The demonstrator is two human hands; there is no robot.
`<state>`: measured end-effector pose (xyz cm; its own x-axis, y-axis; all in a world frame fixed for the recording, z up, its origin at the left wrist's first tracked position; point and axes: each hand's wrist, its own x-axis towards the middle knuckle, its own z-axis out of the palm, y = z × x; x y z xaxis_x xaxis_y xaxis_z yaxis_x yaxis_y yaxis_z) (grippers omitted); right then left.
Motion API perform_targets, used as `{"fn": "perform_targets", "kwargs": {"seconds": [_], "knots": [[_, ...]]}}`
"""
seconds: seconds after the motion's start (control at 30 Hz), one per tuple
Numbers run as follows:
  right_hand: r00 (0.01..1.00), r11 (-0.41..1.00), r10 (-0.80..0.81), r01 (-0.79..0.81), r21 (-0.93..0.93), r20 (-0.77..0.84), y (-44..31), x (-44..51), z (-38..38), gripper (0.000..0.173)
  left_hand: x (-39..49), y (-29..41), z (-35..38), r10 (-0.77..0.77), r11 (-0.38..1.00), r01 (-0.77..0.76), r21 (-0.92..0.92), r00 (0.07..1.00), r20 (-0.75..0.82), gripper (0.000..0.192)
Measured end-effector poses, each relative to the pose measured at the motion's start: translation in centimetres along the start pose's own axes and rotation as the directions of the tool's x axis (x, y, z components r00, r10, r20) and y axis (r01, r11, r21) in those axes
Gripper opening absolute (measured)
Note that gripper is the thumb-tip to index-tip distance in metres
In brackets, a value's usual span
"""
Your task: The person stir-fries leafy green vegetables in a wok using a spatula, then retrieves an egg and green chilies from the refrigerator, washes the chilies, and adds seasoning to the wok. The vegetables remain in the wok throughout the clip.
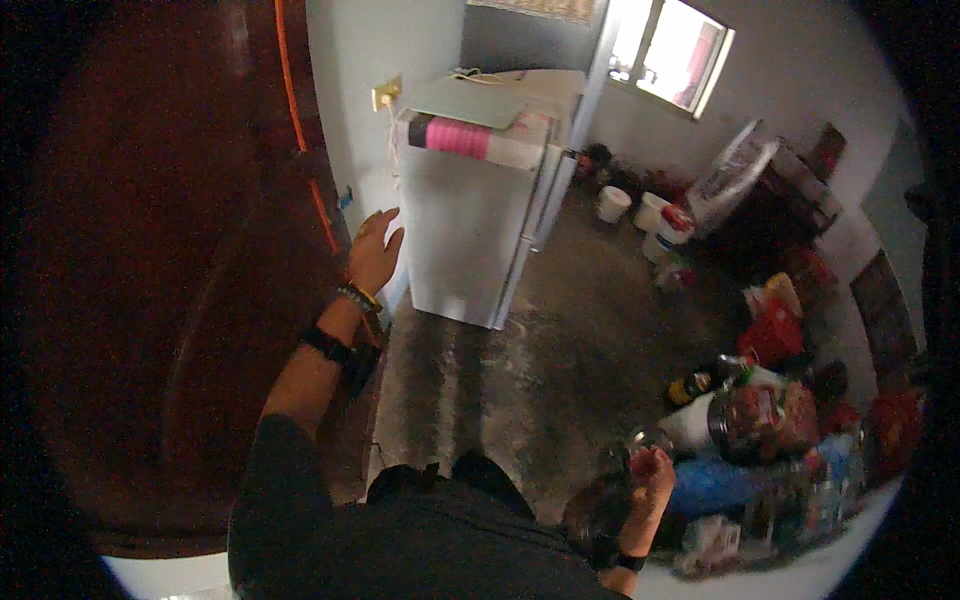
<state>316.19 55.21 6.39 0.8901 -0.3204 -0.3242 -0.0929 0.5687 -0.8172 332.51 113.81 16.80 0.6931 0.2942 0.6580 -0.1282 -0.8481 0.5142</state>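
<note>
My left hand is raised at the edge of a dark red-brown door or panel, its fingers apart and nothing seen in them. A wristband and a bracelet circle that wrist. Just beyond it stands a white refrigerator with a pink-striped cloth and a pale flat board on top. My right hand is low at the right, fingers curled by a small shiny thing that is too blurred to name; whether it is held I cannot tell.
Bottles, jars and bags crowd the lower right, among them a white container and a red bag. White buckets stand near the back wall under a window. A concrete floor lies ahead. A wall outlet holds a plug.
</note>
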Motion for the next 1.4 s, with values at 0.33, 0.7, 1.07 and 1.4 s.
{"fn": "perform_targets", "kwargs": {"seconds": [0.33,0.7,1.07,1.4], "knots": [[0.943,0.984,0.012,0.048,-0.173,0.333,3.6,21.1,30.3,0.012,30.5,-20.5,12.6,0.031,0.629,-0.25,0.736,0.954,0.298,0.048],[0.997,0.97,0.065,-0.053,-0.239,0.043,3.4,36.6,37.6,0.013,50.7,-34.9,24.1,-0.103,0.336,-0.488,0.806,0.831,0.546,0.057],[0.976,0.943,0.212,-0.194,-0.27,0.039,-3.6,60.8,34.1,0.015,45.7,-31.0,14.9,0.061,0.034,-0.153,0.988,0.987,0.151,0.048],[0.789,0.885,0.423,-0.256,-0.388,0.445,-12.0,86.4,41.0,0.018,32.3,12.0,36.1,-0.412,0.906,0.311,-0.286,0.799,-0.439,0.025]]}}
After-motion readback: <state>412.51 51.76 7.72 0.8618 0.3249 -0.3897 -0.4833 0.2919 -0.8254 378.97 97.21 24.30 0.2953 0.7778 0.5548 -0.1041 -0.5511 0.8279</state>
